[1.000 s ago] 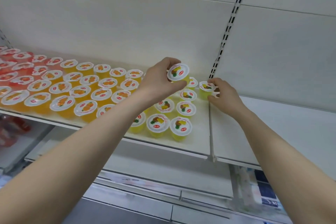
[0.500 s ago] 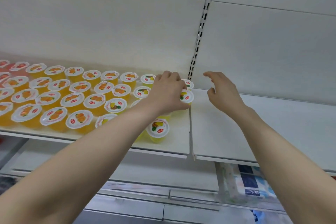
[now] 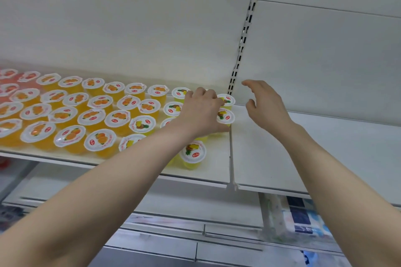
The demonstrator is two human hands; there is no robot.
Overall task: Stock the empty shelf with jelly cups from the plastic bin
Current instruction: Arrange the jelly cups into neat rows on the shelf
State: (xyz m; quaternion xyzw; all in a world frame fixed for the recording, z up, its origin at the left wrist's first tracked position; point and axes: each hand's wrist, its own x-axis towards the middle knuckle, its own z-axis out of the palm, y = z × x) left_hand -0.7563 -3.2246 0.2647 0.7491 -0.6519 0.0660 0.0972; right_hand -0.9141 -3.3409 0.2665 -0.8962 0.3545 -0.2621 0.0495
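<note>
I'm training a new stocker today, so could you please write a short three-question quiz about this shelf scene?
1. True or false: the right hand holds a jelly cup.
2. Which hand rests on the yellow pineapple cups? A) left B) right
3. Fill in: the front pineapple cup stands ____ on the shelf.

Key: 1 false, it hovers open and empty over the bare shelf section; 2 A, the left hand; 3 upright.

hidden: jelly cups [image 3: 168, 122] under left hand [image 3: 200, 112] | cropped: cups at left edge [image 3: 4, 124]
</note>
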